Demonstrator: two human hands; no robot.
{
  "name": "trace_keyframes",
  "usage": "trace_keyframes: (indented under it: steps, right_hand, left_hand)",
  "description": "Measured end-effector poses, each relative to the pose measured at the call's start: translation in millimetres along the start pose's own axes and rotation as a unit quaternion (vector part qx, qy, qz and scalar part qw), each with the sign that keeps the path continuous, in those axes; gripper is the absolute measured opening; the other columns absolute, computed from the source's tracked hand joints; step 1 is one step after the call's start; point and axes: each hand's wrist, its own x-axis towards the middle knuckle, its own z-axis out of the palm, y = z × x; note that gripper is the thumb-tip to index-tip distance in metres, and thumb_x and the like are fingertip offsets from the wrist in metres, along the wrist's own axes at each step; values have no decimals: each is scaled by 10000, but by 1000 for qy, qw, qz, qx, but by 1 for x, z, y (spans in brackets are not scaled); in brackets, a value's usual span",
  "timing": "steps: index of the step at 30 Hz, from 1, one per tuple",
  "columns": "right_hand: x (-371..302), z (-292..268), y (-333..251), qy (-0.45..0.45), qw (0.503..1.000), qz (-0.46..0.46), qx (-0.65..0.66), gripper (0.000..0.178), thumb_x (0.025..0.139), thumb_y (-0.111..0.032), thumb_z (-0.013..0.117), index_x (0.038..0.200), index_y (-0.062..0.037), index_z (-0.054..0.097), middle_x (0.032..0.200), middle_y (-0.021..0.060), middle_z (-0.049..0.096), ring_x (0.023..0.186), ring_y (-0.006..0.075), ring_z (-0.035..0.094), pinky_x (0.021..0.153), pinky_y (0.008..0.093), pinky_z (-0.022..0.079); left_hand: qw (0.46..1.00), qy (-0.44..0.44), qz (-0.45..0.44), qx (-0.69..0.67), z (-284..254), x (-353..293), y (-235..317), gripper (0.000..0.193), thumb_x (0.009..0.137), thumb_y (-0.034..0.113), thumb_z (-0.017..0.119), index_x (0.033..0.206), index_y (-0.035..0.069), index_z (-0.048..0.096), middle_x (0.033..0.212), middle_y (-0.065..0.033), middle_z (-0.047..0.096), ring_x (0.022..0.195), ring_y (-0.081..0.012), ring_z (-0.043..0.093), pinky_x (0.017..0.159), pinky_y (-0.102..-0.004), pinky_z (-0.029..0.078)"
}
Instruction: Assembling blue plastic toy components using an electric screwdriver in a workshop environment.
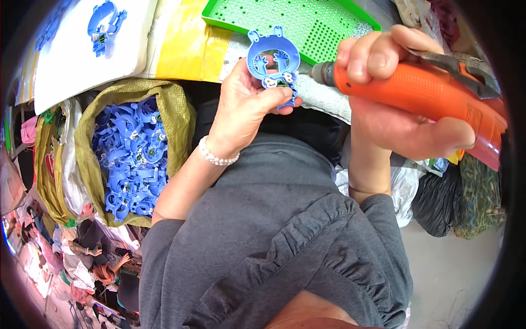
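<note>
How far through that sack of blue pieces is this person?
Seemingly done: one blue piece lying on the white board. In hand: the left hand holds a blue frame against the orange power screwdriver gripped by the right hand. Left: a sack full of blue parts.

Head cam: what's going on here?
A person's left hand holds a blue plastic part up by its lower edge. The right hand grips an orange power screwdriver, its tip at the part's right side. A sack on the left is full of similar blue parts. A green perforated tray lies on the bench beyond the hands.
</note>
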Motion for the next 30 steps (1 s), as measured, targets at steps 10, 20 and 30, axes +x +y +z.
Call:
trace_keyframes:
  steps: [10,20,30]
  right_hand:
    - [-5,5,7,-6,1000,3,4,980,746,-791,407,1251,48,427,919,72,565,790,200,537,743,379,421]
    - [-10,6,17,31,999,8,-3,961,720,-790,455,1204,40,473,866,69,567,730,196,533,680,372,426]
    - [-7,0,13,-66,997,41,25,859,719,-740,534,1154,0,487,845,53,558,709,187,531,665,348,415]
  left_hand:
    - [1000,-6,11,1,-1,-2,-1,345,771,-53,608,1075,-10,450,887,-118,627,722,-184,657,596,-256,551]
    - [1000,5,29,2,3,-3,-4,335,760,-70,615,1054,-5,468,882,-107,625,709,-177,652,592,-252,547]
    - [999,32,24,-19,8,-10,-5,357,750,-106,592,1072,-6,477,903,-109,615,716,-194,653,597,-265,551]
